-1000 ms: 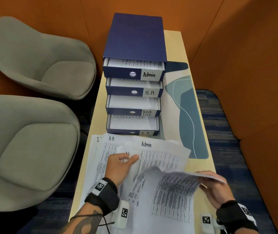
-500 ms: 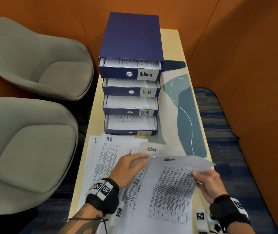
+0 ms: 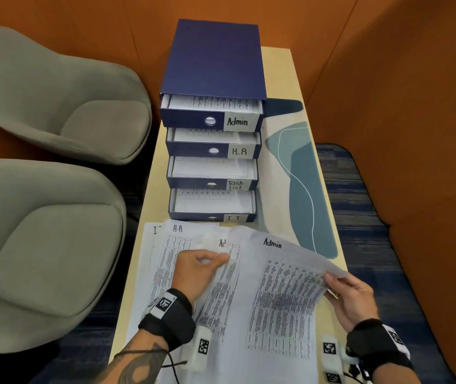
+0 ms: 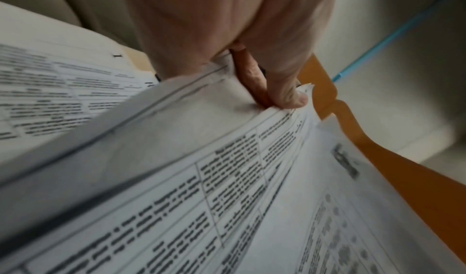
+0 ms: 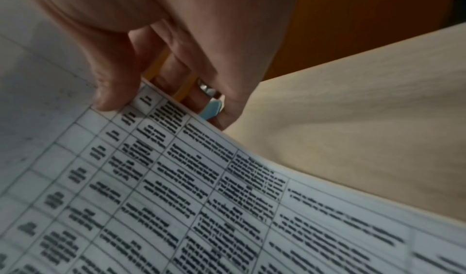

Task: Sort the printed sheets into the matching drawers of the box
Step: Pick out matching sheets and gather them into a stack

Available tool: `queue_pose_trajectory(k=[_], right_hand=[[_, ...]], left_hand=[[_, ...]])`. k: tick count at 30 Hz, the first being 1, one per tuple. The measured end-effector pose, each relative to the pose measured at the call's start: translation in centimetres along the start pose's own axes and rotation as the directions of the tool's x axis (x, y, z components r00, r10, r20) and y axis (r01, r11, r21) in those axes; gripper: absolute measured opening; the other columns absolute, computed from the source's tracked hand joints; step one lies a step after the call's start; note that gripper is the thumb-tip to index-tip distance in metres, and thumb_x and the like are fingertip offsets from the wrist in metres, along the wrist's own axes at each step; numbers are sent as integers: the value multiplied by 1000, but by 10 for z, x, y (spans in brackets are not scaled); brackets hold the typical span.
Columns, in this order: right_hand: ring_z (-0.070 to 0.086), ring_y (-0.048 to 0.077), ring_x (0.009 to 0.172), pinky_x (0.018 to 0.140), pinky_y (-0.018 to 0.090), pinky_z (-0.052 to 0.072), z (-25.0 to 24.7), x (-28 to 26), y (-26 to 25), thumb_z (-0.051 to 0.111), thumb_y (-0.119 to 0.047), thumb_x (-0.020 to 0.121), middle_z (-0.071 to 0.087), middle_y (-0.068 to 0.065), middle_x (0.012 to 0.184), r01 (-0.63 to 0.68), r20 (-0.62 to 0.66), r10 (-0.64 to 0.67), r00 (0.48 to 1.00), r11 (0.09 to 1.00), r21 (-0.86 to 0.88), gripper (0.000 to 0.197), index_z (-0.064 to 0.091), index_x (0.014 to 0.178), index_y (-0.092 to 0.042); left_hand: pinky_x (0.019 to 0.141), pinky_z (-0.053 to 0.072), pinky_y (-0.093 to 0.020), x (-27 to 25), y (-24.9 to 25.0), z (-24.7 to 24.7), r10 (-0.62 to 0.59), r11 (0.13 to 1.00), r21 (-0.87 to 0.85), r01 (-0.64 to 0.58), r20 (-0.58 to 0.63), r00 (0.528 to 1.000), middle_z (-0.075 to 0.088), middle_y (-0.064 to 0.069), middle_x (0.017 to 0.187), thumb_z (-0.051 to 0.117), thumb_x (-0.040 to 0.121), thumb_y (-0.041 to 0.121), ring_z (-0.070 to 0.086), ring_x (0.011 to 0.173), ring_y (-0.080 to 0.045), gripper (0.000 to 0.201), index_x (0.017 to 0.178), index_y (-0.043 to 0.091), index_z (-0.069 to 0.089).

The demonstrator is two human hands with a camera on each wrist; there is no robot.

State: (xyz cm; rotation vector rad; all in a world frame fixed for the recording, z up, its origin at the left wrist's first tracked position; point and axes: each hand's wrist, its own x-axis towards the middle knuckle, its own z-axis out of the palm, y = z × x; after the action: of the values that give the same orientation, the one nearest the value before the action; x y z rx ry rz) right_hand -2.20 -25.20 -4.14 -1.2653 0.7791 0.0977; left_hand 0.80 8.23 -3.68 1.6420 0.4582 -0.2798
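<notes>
Held sheet: a printed sheet headed "Admin" (image 3: 282, 295) is held above the pile, just in front of the box; its right edge is pinched by the right hand (image 3: 351, 297), thumb on top and fingers beneath, as the right wrist view confirms.
Change: a second ago this sheet was curled over and unreadable; it has since been flattened and turned so that its heading faces the box.
Meaning: the sheet is judged to be identified, so the top drawer is the likely destination; the placing is not yet done.
Left hand: the left hand (image 3: 199, 270) is laid on the pile (image 3: 166, 261) in front of the box, and an edge of paper is pinched between thumb and finger in the left wrist view.
Box: one dark blue box (image 3: 215, 59) is stood at the far end of the table (image 3: 293, 76).
Drawers: four are counted, all pulled partly out and each with paper inside: Admin drawer (image 3: 210, 121) at the top, then H.R drawer (image 3: 213, 151), Task List drawer (image 3: 211, 184) and IT drawer (image 3: 210, 217) nearest the pile.
Headings on the pile: one "IT", one "H.R" and one partly covered "Ad…" are readable; the full number of sheets cannot be counted.
Chairs: two grey chairs (image 3: 55, 112) are stood to the left of the box.
</notes>
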Motion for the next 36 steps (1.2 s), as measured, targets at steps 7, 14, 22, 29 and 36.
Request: queue_pose_trajectory(k=[7,14,22,29,36], right_hand=[[65,30,87,85,45,51,-14,-2,-6,51,13,92,72,17,87,-67,102,66,993,998,7,19,64,105,6],[63,31,94,88,45,51,3,-4,-2,45,16,96,72,17,95,-81,132,83,988,996,-23,24,64,104,3],[64,28,91,86,45,51,29,-7,3,48,18,95,76,12,92,-55,135,65,989,995,-83,29,66,106,-2],[66,28,88,80,41,52,32,-7,0,49,20,93,76,13,90,-23,184,49,982,990,-143,27,65,103,0],[69,25,87,77,38,52,28,-6,0,55,18,92,76,11,88,43,236,24,971,960,-276,21,65,90,-1]], left_hand=[[115,43,-49,8,-18,-12,-1,1000,2,1,55,998,80,4,101,76,94,25,71,108,-15,13,83,19,81],[114,39,-40,1,-10,-10,7,999,-40,-5,49,999,80,6,98,86,83,24,71,104,-7,11,85,14,81],[109,50,-52,-8,-10,-11,47,999,2,-50,287,957,79,-3,110,73,97,20,74,108,-23,13,102,11,81],[107,49,-50,-12,8,-10,-67,997,-15,76,325,943,80,-11,99,40,83,91,76,100,-27,89,98,14,84],[98,48,-22,-2,32,-15,76,958,213,-193,459,885,78,-2,84,62,70,88,71,82,-16,82,82,9,84]])
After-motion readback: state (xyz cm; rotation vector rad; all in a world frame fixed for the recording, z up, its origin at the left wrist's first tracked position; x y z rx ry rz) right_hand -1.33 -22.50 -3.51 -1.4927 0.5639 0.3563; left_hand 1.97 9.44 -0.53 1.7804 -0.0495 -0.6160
